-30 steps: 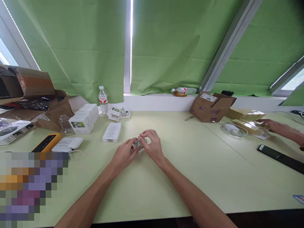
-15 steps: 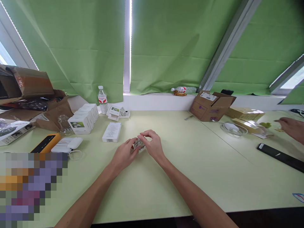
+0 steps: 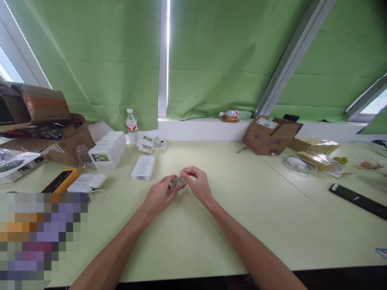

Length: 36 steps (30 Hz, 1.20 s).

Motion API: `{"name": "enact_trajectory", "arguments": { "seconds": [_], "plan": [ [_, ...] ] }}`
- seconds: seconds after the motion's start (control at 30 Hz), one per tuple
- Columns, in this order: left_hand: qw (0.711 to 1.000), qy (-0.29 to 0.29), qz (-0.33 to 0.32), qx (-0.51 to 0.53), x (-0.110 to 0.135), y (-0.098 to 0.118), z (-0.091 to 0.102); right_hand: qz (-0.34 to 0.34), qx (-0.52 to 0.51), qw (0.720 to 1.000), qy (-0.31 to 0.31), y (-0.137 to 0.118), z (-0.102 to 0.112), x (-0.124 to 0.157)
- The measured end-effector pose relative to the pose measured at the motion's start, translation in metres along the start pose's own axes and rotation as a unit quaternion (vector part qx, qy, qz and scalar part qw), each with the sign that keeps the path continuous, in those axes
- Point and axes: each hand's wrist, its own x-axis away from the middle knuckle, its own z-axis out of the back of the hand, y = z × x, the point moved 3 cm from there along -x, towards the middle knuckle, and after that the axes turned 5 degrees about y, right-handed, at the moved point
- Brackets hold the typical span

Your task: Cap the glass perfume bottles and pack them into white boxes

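Note:
A small shiny silver bundle (image 3: 179, 183) is held just above the table, between my two hands. My left hand (image 3: 160, 195) grips its left side, with the thumb below and the fingers above. At its upper right edge, the thumb and index finger of my right hand (image 3: 198, 184) are pinched together. What exactly the bundle is cannot be made out. A white box (image 3: 143, 168) with printed text and a barcode lies flat beyond my left hand. Behind it sits an opened small white box (image 3: 146, 141), with a similar silvery piece (image 3: 157, 141) beside it.
White boxes (image 3: 104, 156) stand in a row at the left, near a water bottle (image 3: 132, 125). Closer in lie a white charger (image 3: 86, 183) and an orange-black device (image 3: 60, 180). On the right are a cardboard box (image 3: 261, 139), a coiled cable (image 3: 299, 164) and a black flat case (image 3: 356, 200).
My right hand has shifted slightly right and away from my left, showing more of the silver bundle. Another person's hand at the far right has moved and is blurred.

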Motion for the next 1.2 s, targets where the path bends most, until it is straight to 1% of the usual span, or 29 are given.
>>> {"name": "enact_trajectory", "arguments": {
  "seconds": [0.17, 0.33, 0.43, 0.6, 0.87, 1.07, 1.2],
  "plan": [
    [1.0, -0.001, -0.003, 0.01, 0.0002, 0.0008, -0.0002, -0.013, 0.002, 1.0, 0.005, 0.0033, -0.0024, -0.0012],
    [1.0, -0.008, -0.01, 0.006, 0.0001, 0.0009, -0.0007, 0.017, 0.024, 1.0, -0.003, 0.0039, -0.0062, -0.0002],
    [1.0, -0.006, -0.013, 0.0, 0.0, 0.0007, -0.0005, 0.027, 0.034, 0.999, 0.0, 0.0029, -0.0043, 0.0005],
    [1.0, -0.004, -0.012, -0.011, 0.0001, 0.0005, 0.0006, 0.04, 0.032, 0.998, -0.025, -0.0024, 0.0014, 0.0006],
    [1.0, -0.004, -0.007, 0.004, 0.0003, 0.0014, 0.0012, -0.041, -0.034, 0.998, -0.025, 0.0002, -0.0006, -0.0015],
    [1.0, -0.014, -0.005, -0.001, 0.0006, 0.0013, 0.0017, -0.06, -0.052, 0.996, -0.032, 0.0038, -0.0025, -0.0031],
    [1.0, -0.007, -0.011, -0.005, 0.0, -0.001, 0.0001, -0.09, -0.07, 0.993, -0.022, 0.0062, -0.0031, -0.0035]
  ]
}}
